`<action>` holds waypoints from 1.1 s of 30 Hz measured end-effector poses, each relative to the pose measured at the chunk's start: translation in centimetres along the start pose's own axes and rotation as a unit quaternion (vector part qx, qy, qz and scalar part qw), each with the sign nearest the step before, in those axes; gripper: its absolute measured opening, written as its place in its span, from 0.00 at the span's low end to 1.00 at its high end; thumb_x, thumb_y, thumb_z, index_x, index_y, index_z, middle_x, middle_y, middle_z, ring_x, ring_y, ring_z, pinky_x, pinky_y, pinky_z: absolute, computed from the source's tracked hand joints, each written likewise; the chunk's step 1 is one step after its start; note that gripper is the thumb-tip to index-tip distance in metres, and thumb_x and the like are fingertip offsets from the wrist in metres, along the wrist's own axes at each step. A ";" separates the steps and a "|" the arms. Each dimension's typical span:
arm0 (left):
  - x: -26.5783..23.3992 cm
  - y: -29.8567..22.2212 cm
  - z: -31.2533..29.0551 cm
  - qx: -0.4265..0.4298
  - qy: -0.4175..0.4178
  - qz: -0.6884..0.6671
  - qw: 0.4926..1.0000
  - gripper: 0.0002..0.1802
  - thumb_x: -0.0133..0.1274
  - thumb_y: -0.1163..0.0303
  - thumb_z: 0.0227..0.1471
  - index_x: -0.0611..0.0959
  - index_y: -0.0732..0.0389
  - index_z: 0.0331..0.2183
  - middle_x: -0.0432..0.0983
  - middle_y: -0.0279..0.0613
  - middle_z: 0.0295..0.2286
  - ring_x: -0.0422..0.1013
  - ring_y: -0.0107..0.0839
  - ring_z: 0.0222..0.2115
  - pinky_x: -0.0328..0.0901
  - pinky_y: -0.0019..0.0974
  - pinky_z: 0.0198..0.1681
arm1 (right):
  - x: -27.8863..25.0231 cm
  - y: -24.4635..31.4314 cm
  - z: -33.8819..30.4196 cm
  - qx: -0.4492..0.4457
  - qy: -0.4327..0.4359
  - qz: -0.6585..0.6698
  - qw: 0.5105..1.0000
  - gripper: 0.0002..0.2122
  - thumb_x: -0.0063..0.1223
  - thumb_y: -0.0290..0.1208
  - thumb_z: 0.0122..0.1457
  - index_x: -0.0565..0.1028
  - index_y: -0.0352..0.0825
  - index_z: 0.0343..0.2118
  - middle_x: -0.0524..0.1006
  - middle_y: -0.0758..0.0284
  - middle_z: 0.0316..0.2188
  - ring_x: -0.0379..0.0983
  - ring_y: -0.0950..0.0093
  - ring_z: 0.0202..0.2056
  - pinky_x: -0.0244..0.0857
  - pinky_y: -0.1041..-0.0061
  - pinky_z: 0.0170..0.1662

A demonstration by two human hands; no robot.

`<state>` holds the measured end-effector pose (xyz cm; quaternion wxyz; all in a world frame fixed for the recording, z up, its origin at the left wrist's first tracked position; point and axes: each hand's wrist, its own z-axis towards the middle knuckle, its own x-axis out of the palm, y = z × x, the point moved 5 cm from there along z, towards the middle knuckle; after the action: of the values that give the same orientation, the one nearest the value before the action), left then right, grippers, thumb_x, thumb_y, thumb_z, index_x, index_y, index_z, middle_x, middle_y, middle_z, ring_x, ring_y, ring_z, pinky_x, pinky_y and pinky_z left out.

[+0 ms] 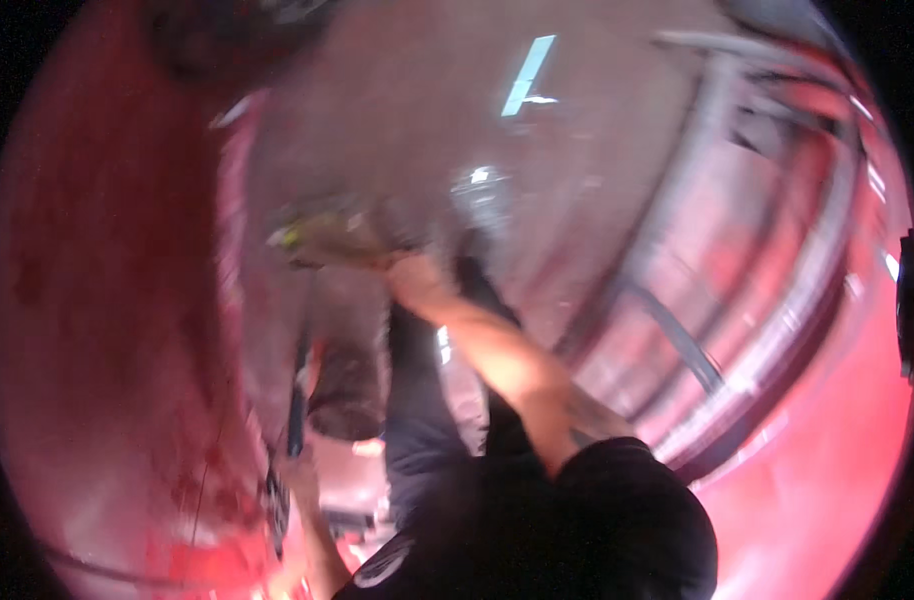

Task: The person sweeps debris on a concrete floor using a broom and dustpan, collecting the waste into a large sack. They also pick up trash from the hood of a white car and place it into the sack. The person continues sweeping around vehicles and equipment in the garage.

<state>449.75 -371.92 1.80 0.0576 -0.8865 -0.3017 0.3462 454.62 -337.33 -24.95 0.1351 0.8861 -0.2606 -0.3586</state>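
Observation:
The view is smeared by motion. My right hand (417, 283) reaches forward and left across the middle, its bare forearm coming from a black sleeve. It is closed on a long yellowish-brown thing (342, 238) with a bright yellow-green spot near its far left end; its kind is too blurred to tell. Low on the left, my left hand (299, 472) is at the lower end of a thin dark bar (297, 410) that points upward, and appears closed round it. The fingers of both hands are blurred.
A large red painted panel (107, 300) curves along the left. On the right stands a red, pale-edged frame (767, 260) with openings. A dark brown rounded thing (347, 400) is beside my legs. A bright pale strip (529, 75) shows on the greyish floor (407, 110).

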 end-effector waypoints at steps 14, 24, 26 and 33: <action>-1.5 -14.6 -8.3 0.173 0.134 -0.016 0.976 0.32 0.56 0.74 0.48 0.77 0.63 0.57 0.69 0.27 0.20 0.63 0.19 0.17 0.59 0.29 0.19 | -17.2 -4.5 -30.0 0.232 -0.115 0.174 0.950 0.26 0.50 0.32 0.58 0.71 0.44 0.62 0.76 0.56 0.54 0.76 0.57 0.51 0.71 0.59 0.54; -4.5 -21.6 -8.2 0.347 0.132 0.024 0.928 0.27 0.54 0.78 0.41 0.81 0.74 0.48 0.73 0.34 0.27 0.68 0.19 0.24 0.65 0.28 0.26 | -13.8 -0.5 -42.6 0.273 -0.431 0.380 0.771 0.26 0.56 0.34 0.57 0.72 0.41 0.61 0.81 0.49 0.40 0.80 0.54 0.38 0.72 0.61 0.41; -5.1 -24.2 -10.6 0.307 0.141 0.018 0.941 0.26 0.54 0.78 0.42 0.81 0.73 0.47 0.73 0.32 0.25 0.67 0.18 0.23 0.64 0.27 0.25 | -13.6 -0.4 -44.1 0.306 -0.417 0.406 0.753 0.26 0.56 0.33 0.57 0.72 0.41 0.61 0.81 0.49 0.38 0.81 0.56 0.35 0.72 0.63 0.37; -4.7 -26.5 -14.3 0.271 0.166 -0.048 0.947 0.27 0.53 0.78 0.40 0.81 0.72 0.47 0.69 0.27 0.17 0.64 0.16 0.13 0.57 0.26 0.15 | -13.5 -0.8 -50.7 0.278 -0.418 0.525 0.687 0.25 0.52 0.27 0.60 0.71 0.32 0.61 0.80 0.62 0.33 0.74 0.76 0.32 0.70 0.74 0.37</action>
<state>443.19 -351.60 23.52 0.3613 -0.8669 -0.2245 0.2599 482.48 -326.47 18.13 -0.0743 0.3599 -0.8008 -0.4729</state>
